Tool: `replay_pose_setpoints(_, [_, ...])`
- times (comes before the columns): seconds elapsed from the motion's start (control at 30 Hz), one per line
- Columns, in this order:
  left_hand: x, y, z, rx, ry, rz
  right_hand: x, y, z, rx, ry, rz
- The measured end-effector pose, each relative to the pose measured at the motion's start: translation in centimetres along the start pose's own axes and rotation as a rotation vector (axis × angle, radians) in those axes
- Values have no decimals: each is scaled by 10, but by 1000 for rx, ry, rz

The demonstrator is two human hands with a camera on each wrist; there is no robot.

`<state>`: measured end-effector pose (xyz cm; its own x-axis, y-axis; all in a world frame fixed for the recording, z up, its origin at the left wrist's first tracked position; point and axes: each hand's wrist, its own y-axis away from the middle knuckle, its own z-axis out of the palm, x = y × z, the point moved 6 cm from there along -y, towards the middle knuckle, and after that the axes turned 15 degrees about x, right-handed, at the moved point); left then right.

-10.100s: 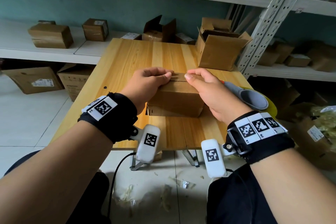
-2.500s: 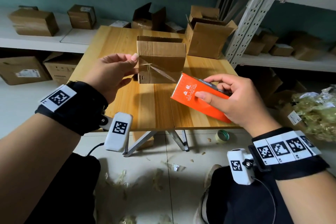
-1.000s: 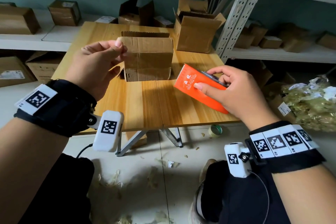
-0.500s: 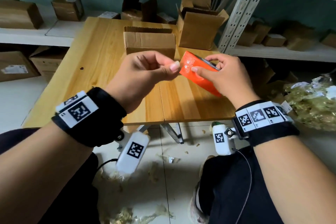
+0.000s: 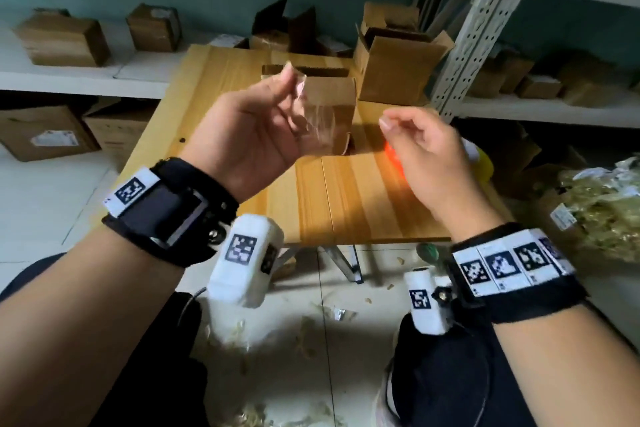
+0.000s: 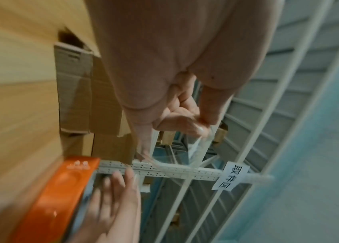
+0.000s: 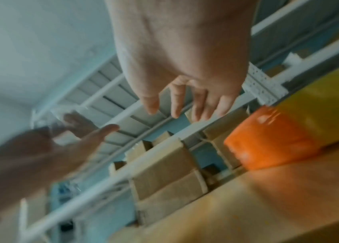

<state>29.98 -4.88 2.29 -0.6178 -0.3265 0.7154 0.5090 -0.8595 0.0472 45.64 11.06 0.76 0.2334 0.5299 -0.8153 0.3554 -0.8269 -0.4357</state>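
- While raised over the table, pinches a clear tape strip with the left hand, in front of the cardboard box.
- Holds the right hand loosely curled and empty, above the orange tape dispenser on the table.

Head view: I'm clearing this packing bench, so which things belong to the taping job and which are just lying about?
In the job: clear tape strip pinched by the left hand; small cardboard box; orange tape dispenser by the empty right hand.
Lying about: open box behind; shelf boxes; floor scraps.
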Motion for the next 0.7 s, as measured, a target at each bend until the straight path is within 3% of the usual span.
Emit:
replay_pose_setpoints(0.17, [-8,0,-1,-36,348,-159,-19,46,47,-371,-538,384])
replay_pose_setpoints(0.3, [-12,1,3,-18,459,-165,-31,66,75,-590,-732,546])
replay_pose_setpoints(0.43, [-13,-4,-1,43,526,-149,-39,64,85,-628,-798,609])
replay_pose_setpoints(0.7, [-17,-9,-14,158,583,-153,-39,53,95,-509,-751,650])
